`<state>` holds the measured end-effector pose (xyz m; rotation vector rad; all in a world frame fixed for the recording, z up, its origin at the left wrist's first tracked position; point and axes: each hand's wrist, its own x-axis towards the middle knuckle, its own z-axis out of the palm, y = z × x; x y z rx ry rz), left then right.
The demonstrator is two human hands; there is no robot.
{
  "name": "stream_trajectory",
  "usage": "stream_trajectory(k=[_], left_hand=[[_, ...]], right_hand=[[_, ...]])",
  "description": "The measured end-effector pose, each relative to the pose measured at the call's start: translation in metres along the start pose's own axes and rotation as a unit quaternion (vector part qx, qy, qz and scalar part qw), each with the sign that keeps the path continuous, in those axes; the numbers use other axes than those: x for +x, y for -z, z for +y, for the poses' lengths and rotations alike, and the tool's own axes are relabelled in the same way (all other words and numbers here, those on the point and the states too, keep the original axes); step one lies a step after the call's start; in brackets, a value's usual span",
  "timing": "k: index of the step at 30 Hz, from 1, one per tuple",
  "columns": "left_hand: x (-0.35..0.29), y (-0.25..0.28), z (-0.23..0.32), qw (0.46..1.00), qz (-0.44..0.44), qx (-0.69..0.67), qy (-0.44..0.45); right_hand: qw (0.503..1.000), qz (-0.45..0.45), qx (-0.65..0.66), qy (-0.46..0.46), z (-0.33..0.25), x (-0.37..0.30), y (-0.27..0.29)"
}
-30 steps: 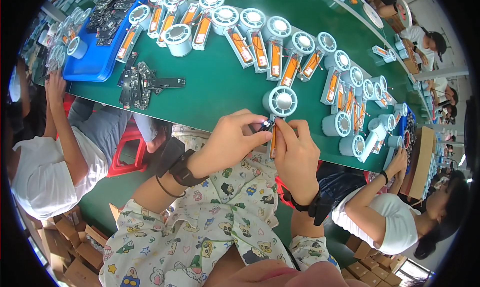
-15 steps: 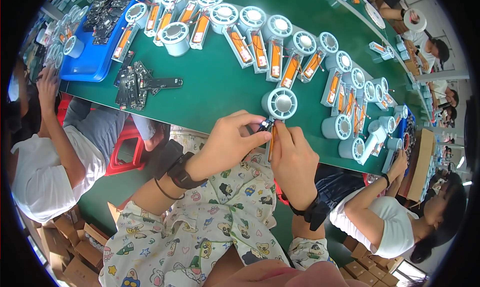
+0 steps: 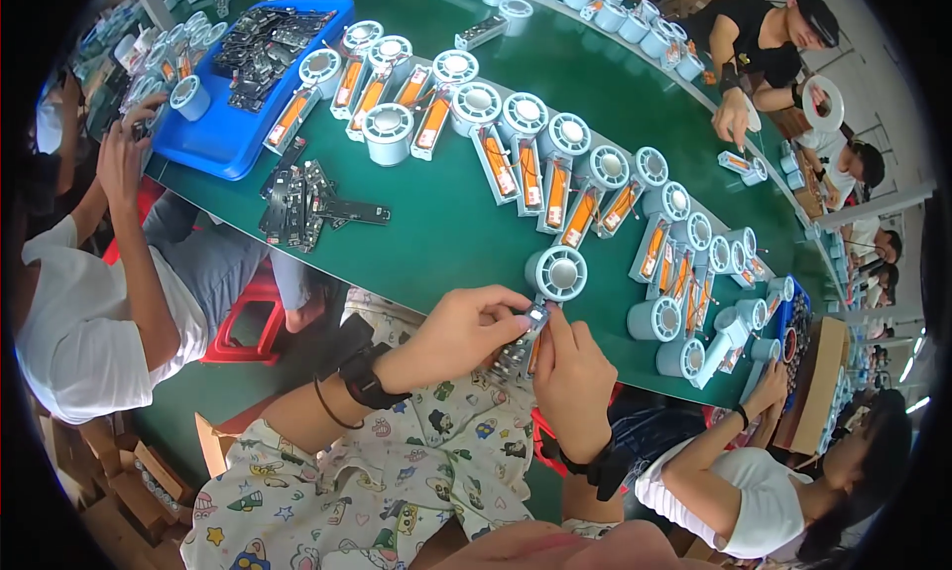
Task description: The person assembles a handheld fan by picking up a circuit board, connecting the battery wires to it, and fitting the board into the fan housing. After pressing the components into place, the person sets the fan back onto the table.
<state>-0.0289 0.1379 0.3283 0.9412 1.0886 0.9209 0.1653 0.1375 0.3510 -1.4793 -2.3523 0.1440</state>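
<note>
Close to the table's near edge, my two hands work on one handheld fan unit, its pale blue round head point(image 3: 557, 272) pointing away from me. My left hand point(image 3: 466, 332) pinches a narrow dark circuit board point(image 3: 520, 348) with thumb and forefinger, just below the head. Against the other side, my right hand point(image 3: 575, 377) closes its fingers round the fan's handle, where a strip of orange battery shows. The fingers hide most of the handle and any wires. Left of my hands lies a heap of black circuit boards point(image 3: 302, 208).
Rows of similar fan units point(image 3: 555, 188) with orange batteries curve across the green table point(image 3: 436, 243). A blue tray point(image 3: 213, 143) of boards stands at the far left. Co-workers sit on both sides, one near a red stool point(image 3: 248, 317); another person's hand point(image 3: 732, 119) reaches in across the table.
The view has shifted, so table things sit lower. The circuit board has turned and now shows its face alongside the handle. Across the table, a person's hand has come to a fan unit.
</note>
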Motion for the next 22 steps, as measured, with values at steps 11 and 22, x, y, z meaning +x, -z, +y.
stream_trajectory(k=[11,22], left_hand=[[0.005,-0.028,-0.012,0.994,0.017,-0.103,0.02],[0.011,-0.042,-0.02,0.995,0.068,-0.067,-0.031]], right_hand=[[0.901,0.086,0.391,-0.168,0.008,-0.01,-0.021],[0.88,0.092,0.417,-0.206,0.016,-0.01,-0.032]])
